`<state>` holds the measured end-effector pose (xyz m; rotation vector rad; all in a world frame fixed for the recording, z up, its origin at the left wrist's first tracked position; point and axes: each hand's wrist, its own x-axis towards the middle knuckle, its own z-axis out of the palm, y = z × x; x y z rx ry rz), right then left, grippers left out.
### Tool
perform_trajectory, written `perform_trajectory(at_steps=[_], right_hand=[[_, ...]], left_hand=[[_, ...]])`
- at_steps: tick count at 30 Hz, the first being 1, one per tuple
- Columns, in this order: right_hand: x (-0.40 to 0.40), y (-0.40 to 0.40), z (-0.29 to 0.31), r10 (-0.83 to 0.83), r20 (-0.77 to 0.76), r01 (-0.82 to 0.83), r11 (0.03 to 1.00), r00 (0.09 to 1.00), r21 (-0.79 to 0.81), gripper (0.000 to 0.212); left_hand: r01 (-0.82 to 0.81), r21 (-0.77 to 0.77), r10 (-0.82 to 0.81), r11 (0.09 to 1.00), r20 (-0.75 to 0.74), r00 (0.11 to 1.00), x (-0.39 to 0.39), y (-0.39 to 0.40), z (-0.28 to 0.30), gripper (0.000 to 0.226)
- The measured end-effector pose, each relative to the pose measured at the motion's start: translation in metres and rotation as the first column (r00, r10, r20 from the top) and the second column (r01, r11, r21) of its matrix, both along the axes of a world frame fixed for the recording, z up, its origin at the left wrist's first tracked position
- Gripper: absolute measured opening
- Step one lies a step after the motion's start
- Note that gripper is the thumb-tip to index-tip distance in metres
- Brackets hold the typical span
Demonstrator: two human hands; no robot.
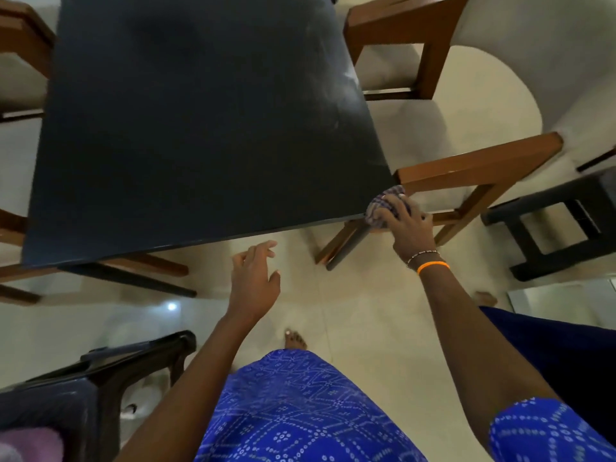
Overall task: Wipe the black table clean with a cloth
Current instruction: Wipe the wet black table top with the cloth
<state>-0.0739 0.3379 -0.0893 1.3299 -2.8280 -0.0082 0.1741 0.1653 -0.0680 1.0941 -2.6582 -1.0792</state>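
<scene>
While right hand grips cloth, table corner beneath.

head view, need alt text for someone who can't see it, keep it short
Seen from above, a person's right hand grips a bunched striped cloth at the near right corner of a black table. The left hand hangs open over the pale floor, just short of the table's near edge. Wooden chairs stand around the table.
</scene>
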Motion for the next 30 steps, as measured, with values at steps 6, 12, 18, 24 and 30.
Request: perform_trajectory(at_steps=[6, 12, 18, 24, 30], right_hand=[[0.002, -0.036, 0.023, -0.118, 0.303, 0.263, 0.825, 0.946, -0.499, 0.064], [0.053, -0.132, 0.004, 0.093, 0.320, -0.091, 0.996, 0.943, -0.021, 0.058], [0.000, -0.123, -0.006, -0.025, 0.265, 0.030, 0.999, 0.964, -0.016, 0.057], [-0.050, -0.078, -0.005, -0.363, 0.360, 0.416, 0.906, 0.859, -0.079, 0.056], [-0.014, -0.062, -0.013, -0.452, 0.494, 0.621, 0.740, 0.743, -0.257, 0.055]], left_hand=[[0.045, -0.100, -0.047, 0.994, -0.023, 0.999, -0.017, 0.005, 0.006, 0.049], [0.159, -0.249, -0.138, 0.955, 0.102, 0.985, -0.025, 0.001, 0.007, 0.062], [0.219, -0.177, -0.159, 0.960, 0.298, 0.941, -0.015, -0.003, -0.003, 0.071], [0.237, -0.163, -0.177, 0.958, 0.315, 0.932, -0.016, -0.001, -0.007, 0.069], [0.241, -0.134, -0.194, 0.961, 0.295, 0.936, -0.014, -0.007, -0.006, 0.067]])
